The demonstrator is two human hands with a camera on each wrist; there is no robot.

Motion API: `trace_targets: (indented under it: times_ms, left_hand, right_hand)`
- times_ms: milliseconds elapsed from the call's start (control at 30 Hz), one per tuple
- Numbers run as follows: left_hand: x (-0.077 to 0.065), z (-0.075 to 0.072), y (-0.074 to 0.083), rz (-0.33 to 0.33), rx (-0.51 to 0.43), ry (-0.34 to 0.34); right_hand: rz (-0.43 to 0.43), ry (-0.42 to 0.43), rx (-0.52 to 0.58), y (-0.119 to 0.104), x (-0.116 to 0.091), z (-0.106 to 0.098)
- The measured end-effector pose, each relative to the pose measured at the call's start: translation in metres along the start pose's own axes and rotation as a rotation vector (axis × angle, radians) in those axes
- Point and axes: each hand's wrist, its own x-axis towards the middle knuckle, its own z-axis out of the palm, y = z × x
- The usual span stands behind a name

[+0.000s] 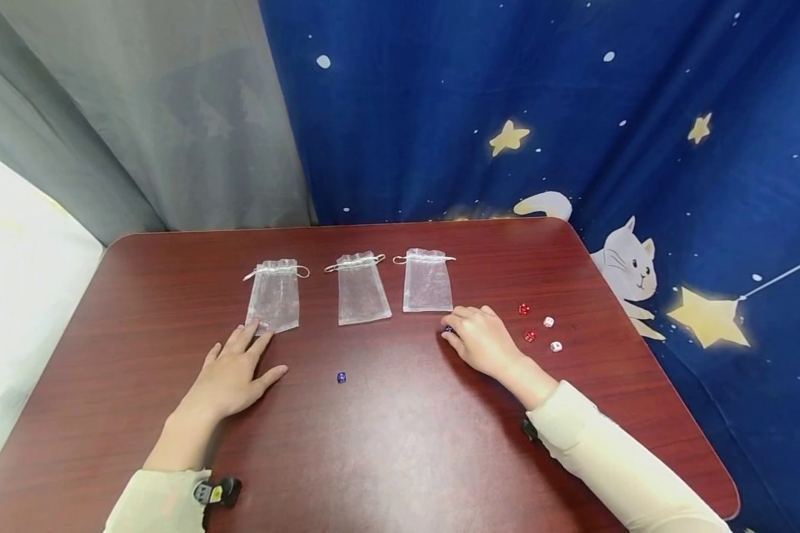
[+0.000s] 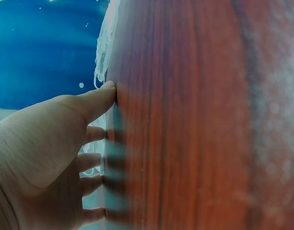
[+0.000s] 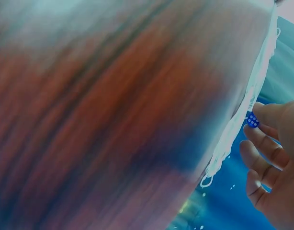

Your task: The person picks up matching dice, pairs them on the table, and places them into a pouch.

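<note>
Between the thumb and fingers of my right hand point(image 1: 481, 340) I pinch a blue die point(image 3: 253, 120), just below the right-hand mesh drawstring bag point(image 1: 428, 283). White dots show on the die in the right wrist view. My left hand point(image 1: 230, 377) lies spread with straight fingers, its fingertips touching the lower edge of the left-hand mesh bag point(image 1: 273, 296). A third mesh bag point(image 1: 363, 292) lies flat between those two. Another blue die point(image 1: 341, 377) rests on the table, below the middle bag and apart from both hands.
Right of my right hand lie a red die point(image 1: 524, 309), a second red die point(image 1: 530, 336), a white die point(image 1: 549, 322) and another white die point(image 1: 556, 346). The reddish-brown table point(image 1: 387, 459) ends at the back against a grey curtain and a blue starry curtain point(image 1: 407, 111).
</note>
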Motion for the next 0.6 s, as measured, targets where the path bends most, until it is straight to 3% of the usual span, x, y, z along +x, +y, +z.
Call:
trace_targets:
  times_ms: [600]
  left_hand:
    - [-0.001, -0.002, 0.002, 0.005, 0.011, 0.003]
  right_hand:
    - [-0.059, 0.019, 0.029, -0.023, 0.009, 0.005]
